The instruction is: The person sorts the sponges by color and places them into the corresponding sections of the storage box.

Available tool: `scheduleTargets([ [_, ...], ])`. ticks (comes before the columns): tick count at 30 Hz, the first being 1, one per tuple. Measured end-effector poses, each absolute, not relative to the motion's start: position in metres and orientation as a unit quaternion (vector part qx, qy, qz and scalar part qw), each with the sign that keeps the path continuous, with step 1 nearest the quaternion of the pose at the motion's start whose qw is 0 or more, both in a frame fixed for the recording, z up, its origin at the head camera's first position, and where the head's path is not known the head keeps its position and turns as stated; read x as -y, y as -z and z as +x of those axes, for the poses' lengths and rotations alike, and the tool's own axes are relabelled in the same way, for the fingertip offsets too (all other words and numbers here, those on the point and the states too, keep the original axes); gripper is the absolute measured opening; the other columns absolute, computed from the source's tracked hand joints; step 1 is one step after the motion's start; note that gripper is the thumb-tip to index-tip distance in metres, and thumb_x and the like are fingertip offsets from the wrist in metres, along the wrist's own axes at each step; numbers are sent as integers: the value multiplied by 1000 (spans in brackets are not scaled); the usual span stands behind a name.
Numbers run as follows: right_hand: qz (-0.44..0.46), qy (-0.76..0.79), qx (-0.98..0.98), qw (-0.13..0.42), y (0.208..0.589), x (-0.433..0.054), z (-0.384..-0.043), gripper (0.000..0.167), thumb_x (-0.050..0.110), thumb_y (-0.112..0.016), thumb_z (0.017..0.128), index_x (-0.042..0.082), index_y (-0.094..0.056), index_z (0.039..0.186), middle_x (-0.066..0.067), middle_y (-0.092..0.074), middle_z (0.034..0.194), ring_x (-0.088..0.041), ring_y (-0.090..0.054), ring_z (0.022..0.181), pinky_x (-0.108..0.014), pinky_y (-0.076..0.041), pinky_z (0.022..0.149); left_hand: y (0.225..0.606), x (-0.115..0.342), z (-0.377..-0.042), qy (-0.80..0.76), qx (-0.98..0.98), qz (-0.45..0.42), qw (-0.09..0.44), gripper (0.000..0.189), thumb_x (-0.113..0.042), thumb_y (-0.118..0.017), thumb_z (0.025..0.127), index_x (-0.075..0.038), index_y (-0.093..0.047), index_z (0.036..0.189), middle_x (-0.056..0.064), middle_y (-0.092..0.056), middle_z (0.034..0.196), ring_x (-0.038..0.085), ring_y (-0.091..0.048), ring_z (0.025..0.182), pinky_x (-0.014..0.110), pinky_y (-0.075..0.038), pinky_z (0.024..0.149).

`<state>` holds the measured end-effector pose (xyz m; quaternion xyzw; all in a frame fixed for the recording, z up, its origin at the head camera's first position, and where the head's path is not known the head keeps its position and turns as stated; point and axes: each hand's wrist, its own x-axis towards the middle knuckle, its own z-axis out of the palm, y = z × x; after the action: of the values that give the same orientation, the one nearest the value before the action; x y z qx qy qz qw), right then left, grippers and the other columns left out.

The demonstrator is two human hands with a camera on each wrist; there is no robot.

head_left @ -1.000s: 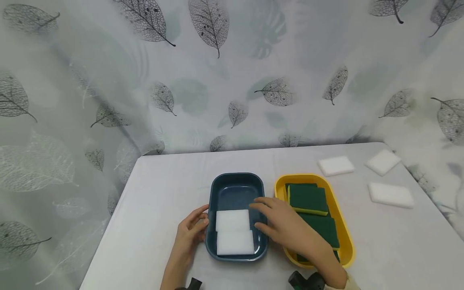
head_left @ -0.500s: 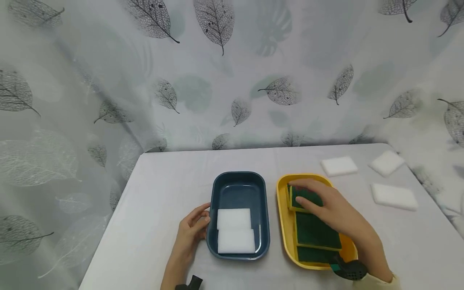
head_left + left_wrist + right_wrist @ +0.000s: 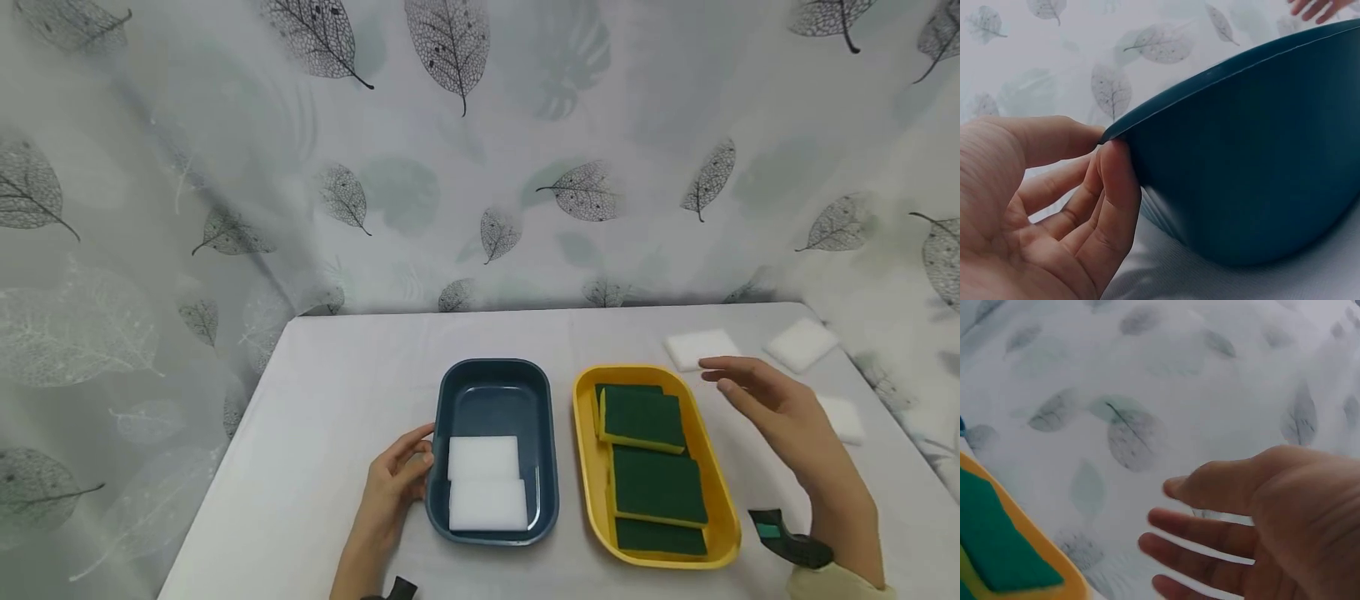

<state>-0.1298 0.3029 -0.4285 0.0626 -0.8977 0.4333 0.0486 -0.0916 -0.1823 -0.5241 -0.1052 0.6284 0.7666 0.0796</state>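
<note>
My left hand (image 3: 397,471) pinches the left rim of a dark blue tray (image 3: 495,400); the left wrist view shows the thumb above the rim and a finger (image 3: 1119,181) below it. Two white sponges (image 3: 486,504) lie in the tray's near half. My right hand (image 3: 780,408) hovers empty to the right of a yellow tray (image 3: 720,517), fingers loosely extended. Under it, one white sponge (image 3: 842,419) is partly hidden. Beyond its fingertips lies another white sponge (image 3: 697,346). Several green-and-yellow scouring sponges (image 3: 660,483) lie overlapping in the yellow tray.
A further white sponge (image 3: 802,344) lies near the far right corner of the white-covered table (image 3: 352,375). Leaf-patterned cloth (image 3: 420,208) hangs behind and beside the table. The two trays stand side by side with a narrow gap.
My right hand has moved right, from the blue tray's right rim, across the yellow tray, to the loose white sponges. The left hand has kept its hold on the blue tray.
</note>
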Motion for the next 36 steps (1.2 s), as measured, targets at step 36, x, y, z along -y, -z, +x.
scheduleTargets([
  [36, -415, -577, 621, 329, 523, -393, -127, 41, 21, -52, 107, 31, -52, 146, 20, -45, 142, 4, -40, 133, -11, -30, 111, 527, 182, -93, -777, -615, -106, 86, 50, -11, -72, 96, -8, -59, 144, 4, -65, 107, 8, -60, 72, 20, -52, 56],
])
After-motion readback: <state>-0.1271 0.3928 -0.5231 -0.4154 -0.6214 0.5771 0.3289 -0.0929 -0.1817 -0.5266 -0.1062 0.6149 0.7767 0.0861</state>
